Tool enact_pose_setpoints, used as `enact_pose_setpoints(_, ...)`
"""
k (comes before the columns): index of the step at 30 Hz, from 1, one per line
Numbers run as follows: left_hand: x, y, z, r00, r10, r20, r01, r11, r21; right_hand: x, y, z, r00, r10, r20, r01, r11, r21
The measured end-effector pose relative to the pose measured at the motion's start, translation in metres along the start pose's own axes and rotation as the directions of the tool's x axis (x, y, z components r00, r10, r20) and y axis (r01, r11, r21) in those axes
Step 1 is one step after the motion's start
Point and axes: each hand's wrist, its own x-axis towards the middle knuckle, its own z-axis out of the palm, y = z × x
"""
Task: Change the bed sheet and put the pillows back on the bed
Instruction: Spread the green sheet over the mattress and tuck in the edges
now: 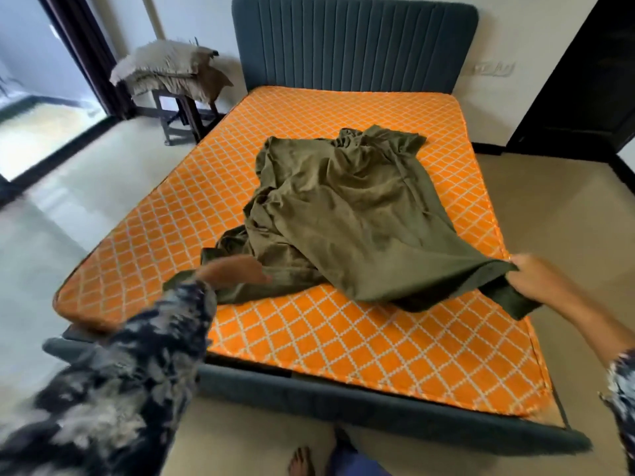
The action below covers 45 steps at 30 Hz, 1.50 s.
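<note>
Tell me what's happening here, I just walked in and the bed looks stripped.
A person is spreading a crumpled olive-green bed sheet over the bare orange diamond-patterned mattress. The right hand grips one sheet edge near the mattress's right side; the blurred left hand reaches onto the bunched fabric. The sheet lies heaped mid-bed, nothing tucked. Folded pale bedding waits on a stool beside the headboard.

No legible text, label or number anywhere.
</note>
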Motion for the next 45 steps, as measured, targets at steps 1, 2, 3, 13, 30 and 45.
enact_pose_setpoints(1, 0.001, 0.015, 0.003, 1.0, 0.019, 0.002, -0.019, 1.0, -0.017, -0.003, -0.002, -0.007, 0.999, -0.014, -0.03, 0.014, 1.0, -0.001)
enact_pose_setpoints(2, -0.009, 0.041, 0.003, 0.996, 0.094, 0.01, -0.093, 0.994, -0.048, -0.003, 0.002, -0.014, 0.997, -0.039, -0.062, 0.041, 0.998, 0.039)
enact_pose_setpoints(3, -0.006, 0.069, 0.01, 0.989, 0.144, -0.01, -0.145, 0.987, -0.073, -0.007, 0.003, -0.024, 0.993, -0.066, -0.095, 0.071, 0.996, 0.054)
enact_pose_setpoints(13, -0.006, 0.337, 0.018, 0.956, -0.059, -0.288, -0.192, 0.617, -0.763, -0.061, 0.113, -0.148, 0.924, -0.183, -0.337, 0.341, 0.792, 0.506)
enact_pose_setpoints(30, -0.149, 0.421, -0.119, 0.384, 0.027, -0.923, -0.16, 0.986, -0.037, -0.049, 0.313, -0.213, 0.629, -0.408, -0.662, 0.451, 0.885, -0.117)
enact_pose_setpoints(45, -0.092, 0.545, 0.161, 0.986, 0.095, 0.135, -0.083, 0.992, -0.095, -0.097, 0.51, 0.016, 0.953, -0.184, 0.241, 0.268, 0.883, -0.386)
